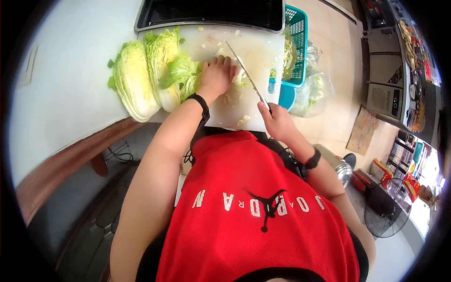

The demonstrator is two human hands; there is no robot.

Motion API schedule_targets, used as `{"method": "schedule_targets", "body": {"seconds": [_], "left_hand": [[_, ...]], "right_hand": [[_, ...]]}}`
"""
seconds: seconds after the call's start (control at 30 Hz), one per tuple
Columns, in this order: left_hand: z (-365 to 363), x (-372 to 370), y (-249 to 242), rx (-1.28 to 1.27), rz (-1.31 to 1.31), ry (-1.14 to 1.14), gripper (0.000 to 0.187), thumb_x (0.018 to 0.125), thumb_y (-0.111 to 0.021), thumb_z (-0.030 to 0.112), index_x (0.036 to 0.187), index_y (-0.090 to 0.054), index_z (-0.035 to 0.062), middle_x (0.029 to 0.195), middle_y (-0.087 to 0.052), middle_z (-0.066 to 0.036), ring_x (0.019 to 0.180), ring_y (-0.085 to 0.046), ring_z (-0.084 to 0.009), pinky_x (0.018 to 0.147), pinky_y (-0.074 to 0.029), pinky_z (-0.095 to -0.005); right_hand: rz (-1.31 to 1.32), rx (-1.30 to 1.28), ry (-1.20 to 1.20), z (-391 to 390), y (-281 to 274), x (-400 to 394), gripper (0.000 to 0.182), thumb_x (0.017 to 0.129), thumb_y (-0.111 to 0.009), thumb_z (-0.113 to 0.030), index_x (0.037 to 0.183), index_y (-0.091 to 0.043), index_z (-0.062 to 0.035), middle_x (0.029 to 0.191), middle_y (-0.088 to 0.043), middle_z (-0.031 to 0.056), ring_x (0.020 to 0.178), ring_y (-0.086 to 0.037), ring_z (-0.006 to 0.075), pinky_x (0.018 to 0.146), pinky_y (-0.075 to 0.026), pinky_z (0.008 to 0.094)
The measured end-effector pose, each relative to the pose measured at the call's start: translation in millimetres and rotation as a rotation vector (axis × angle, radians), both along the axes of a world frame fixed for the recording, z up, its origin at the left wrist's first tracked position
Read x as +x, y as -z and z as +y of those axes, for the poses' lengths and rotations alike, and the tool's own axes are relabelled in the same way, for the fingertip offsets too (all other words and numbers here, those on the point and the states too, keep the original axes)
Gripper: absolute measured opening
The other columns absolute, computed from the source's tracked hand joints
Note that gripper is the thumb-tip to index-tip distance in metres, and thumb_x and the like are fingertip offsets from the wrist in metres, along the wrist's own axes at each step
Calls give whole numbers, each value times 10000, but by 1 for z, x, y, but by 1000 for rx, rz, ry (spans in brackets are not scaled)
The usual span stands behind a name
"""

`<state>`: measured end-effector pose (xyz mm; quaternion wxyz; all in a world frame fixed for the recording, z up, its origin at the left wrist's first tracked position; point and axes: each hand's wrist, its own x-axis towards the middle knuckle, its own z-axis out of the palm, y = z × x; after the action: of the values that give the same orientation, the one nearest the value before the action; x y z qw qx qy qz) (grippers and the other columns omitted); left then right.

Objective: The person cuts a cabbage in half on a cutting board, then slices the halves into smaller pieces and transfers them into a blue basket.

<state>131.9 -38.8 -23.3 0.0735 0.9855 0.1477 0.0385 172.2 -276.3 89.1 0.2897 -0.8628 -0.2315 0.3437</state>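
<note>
My left hand [218,76] is pressed down with curled fingers on a pale piece of napa cabbage [238,74], much of it hidden under the hand. In my right hand [278,122] is the handle of a long kitchen knife [245,70]. Its blade points up and left, just right of the cabbage piece. Both are over a white cutting board [263,47] strewn with small leaf scraps. To the left lie two big napa cabbages, the outer one [135,82] and the inner one [159,66]. Loose green leaves [181,73] lie between them and my left wrist.
A black tray [211,13] borders the board's far edge. Right of the board are a teal basket [303,44] with cabbage inside, a blue container [287,97] and a clear plastic bag [317,94] of greens. A floor fan [387,207] stands lower right.
</note>
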Motion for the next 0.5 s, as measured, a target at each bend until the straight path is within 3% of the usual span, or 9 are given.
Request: {"method": "schedule_targets", "body": {"seconds": [0.03, 0.1, 0.33, 0.5], "left_hand": [[0, 0, -1, -7, -7, -1, 296, 1021, -474, 333, 1097, -593, 72, 1080, -621, -104, 1033, -583, -284, 855, -402, -474], [0, 1, -1, -20, -7, 0, 286, 1021, -477, 330, 1087, -590, 76, 1079, -618, -103, 1033, -580, -282, 852, -398, -472], [2, 0, -3, -43, 19, 11, 272, 1023, -472, 317, 1097, -587, 82, 1081, -614, -104, 1047, -571, -296, 856, -385, -469], [1, 1, -4, -93, 3, -4, 287, 1025, -465, 309, 1126, -591, 72, 1116, -618, -118, 1063, -568, -309, 884, -383, -477]], "right_hand": [[-1, -2, 3, -3, -3, -2, 586, 1056, -504, -430, 772, -568, 79, 663, -554, 301, 661, -576, 475, 626, -448, 498], [41, -49, -14, -9, -9, -5, 557, 1039, -522, -411, 799, -624, 82, 774, -611, 351, 827, -615, 534, 719, -485, 542], [123, -39, 18, -3, 0, -1, 570, 1046, -507, -418, 803, -626, 84, 781, -616, 351, 823, -617, 533, 714, -485, 543], [98, -48, 20, 17, 19, 10, 626, 1047, -484, -465, 825, -649, 97, 816, -638, 354, 867, -631, 533, 783, -501, 532]]}}
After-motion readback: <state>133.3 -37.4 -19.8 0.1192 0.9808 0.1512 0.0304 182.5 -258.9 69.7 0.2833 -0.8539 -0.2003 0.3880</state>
